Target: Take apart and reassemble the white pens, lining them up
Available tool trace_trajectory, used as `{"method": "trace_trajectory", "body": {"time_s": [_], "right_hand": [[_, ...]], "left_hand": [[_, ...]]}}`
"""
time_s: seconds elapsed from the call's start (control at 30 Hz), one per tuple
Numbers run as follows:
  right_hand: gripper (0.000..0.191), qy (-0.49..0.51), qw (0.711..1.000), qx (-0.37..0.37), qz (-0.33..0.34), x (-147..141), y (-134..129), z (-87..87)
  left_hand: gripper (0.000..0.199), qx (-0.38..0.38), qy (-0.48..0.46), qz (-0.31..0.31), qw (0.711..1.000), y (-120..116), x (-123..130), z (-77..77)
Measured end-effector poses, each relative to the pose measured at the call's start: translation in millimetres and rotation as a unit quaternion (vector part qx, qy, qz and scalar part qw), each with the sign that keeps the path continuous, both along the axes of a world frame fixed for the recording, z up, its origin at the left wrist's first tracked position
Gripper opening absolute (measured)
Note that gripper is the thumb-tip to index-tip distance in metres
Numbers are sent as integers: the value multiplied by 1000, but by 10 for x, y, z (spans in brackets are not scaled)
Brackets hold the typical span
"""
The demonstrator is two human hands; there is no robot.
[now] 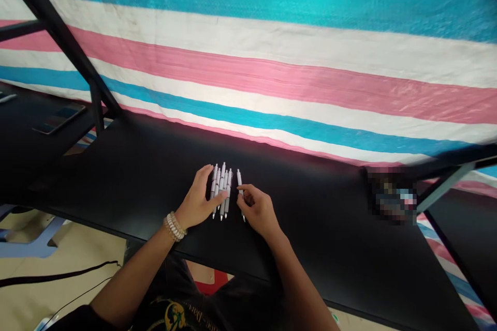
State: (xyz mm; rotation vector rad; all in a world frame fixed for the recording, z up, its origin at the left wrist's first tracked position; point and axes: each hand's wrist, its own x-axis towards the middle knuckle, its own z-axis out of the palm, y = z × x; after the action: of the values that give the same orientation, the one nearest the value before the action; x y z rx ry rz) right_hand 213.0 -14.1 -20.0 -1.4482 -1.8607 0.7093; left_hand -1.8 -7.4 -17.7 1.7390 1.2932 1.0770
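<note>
Now our left hand (198, 199) spreads over bunched white pens (222, 191); our right hand (258, 212) pinches one lone pen (239, 180) beside them.

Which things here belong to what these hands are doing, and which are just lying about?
Being handled: white retractable pens under the left hand; one separate white pen by the right hand.
Lying about: a phone or tablet; a pixelated object; striped tarpaulin.
</note>
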Motion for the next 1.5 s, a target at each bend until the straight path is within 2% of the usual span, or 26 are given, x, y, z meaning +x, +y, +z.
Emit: {"method": "trace_trajectory", "body": {"time_s": [0.07,0.13,0.2,0.23,0.27,0.33,0.43,0.53,0.7,0.8,0.93,1.07,1.2,1.33,1.43,1.5], "right_hand": [[19,76,997,-27,-8,-25,-16,47],[24,156,986,-54,10,-74,-38,136],[26,218,972,-79,44,-134,-47,250],[26,243,964,-89,61,-163,-39,306],[25,264,957,-95,73,-190,-19,356],[24,300,945,-98,86,-232,56,422],[28,324,939,-89,78,-273,223,423],[30,341,932,-100,68,-322,341,339],[35,354,924,-144,19,-407,286,184],[36,306,945,-116,-12,-407,226,118],[32,218,973,-16,-80,-382,233,56],[22,199,972,80,-99,-384,264,44],[25,274,956,37,-95,-389,264,43],[17,247,961,78,-93,-374,263,40],[29,284,952,43,-103,-366,273,38],[20,284,952,43,-101,-363,280,37]], "left_hand": [[57,-37,-113,64,991,109,50,86],[49,-113,-254,66,958,224,122,219],[46,-206,-344,18,916,334,188,358],[43,-242,-354,-23,903,384,212,415],[41,-265,-349,-59,897,432,229,457],[40,-281,-354,-90,888,519,244,488],[37,-261,-404,-80,873,630,239,421],[35,-236,-450,-71,859,700,225,290],[34,-188,-492,7,850,727,197,136],[35,-176,-495,34,850,725,193,104],[36,-181,-484,64,854,724,218,61],[36,-176,-499,80,845,735,241,21],[36,-180,-511,81,837,746,251,6],[35,-186,-520,78,830,751,261,-2],[34,-187,-523,78,828,756,264,-2],[34,-187,-523,77,828,759,264,2]]}}
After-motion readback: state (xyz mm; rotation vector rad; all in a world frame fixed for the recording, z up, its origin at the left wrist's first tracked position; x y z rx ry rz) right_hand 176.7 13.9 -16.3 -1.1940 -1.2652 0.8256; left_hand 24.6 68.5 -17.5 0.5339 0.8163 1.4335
